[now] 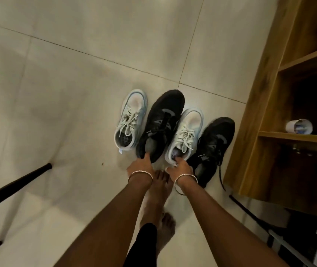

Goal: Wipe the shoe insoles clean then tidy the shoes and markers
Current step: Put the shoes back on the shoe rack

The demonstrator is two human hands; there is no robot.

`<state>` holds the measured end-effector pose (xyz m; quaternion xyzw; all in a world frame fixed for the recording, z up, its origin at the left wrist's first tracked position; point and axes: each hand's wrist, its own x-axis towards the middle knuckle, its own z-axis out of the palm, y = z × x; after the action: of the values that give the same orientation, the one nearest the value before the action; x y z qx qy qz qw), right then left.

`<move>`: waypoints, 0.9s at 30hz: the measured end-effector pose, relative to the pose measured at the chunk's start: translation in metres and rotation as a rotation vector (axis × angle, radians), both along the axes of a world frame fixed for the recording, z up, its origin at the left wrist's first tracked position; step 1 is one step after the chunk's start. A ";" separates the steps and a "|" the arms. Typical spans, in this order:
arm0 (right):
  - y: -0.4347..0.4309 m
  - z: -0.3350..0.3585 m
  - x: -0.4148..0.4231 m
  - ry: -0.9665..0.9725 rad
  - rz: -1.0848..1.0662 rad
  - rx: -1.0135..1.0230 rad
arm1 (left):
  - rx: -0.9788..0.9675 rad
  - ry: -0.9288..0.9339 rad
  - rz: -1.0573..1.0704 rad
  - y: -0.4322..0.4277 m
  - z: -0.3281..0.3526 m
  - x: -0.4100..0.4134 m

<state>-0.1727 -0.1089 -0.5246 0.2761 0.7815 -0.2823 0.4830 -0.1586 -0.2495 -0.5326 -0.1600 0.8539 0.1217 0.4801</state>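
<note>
Shoes, count: four sneakers are seen, two white and two black, set in one row on the floor with the toes turned away from the person.
Order in the row: from the left, the far-left white sneaker [129, 120], the left black sneaker [161, 120], the right white sneaker [187, 132] and the far-right black sneaker [213, 143]. The colours alternate, and neighbours are touching or just beside each other.
Left hand: the left hand [141, 165] is placed at the heel of the left black sneaker, and its grip is curled round the heel rim.
Right hand: the right hand [180, 167] is placed at the heel of the right white sneaker. Its grip is pinching the heel collar, with fingertips tucked into the opening.
Insoles: a dark patterned insole is seen inside the far-left white sneaker; the others are hidden or blurred.
Lace: a black lace [221, 176] is trailed from the far-right black sneaker onto the floor.
Bangles: two are counted, one thin metal bangle on each wrist.
Feet: two bare feet are seen below the hands.
Floor: large pale glossy tiles [76, 93] are laid with thin dark joints.
Shelf unit: an open wooden shelf unit [265, 112] is stood at the right, near the far-right black sneaker.
Cup: one white cup [299, 126] is seen on a shelf board; its bluish contents cannot be told.
Poles: two black poles are seen at the left edge.
</note>
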 end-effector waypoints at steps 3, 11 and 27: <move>-0.002 -0.014 0.003 0.118 0.023 0.104 | -0.024 0.152 -0.044 -0.006 -0.007 0.003; -0.022 0.022 0.008 0.345 0.153 0.224 | 0.002 0.552 0.134 -0.016 0.071 0.021; -0.057 0.004 0.009 0.267 0.478 -0.178 | -0.042 0.931 0.278 -0.018 0.109 -0.013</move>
<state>-0.1635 -0.1655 -0.5209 0.0011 0.8533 -0.2619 0.4509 -0.1716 -0.2675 -0.4237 -0.2107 0.9507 0.2262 0.0230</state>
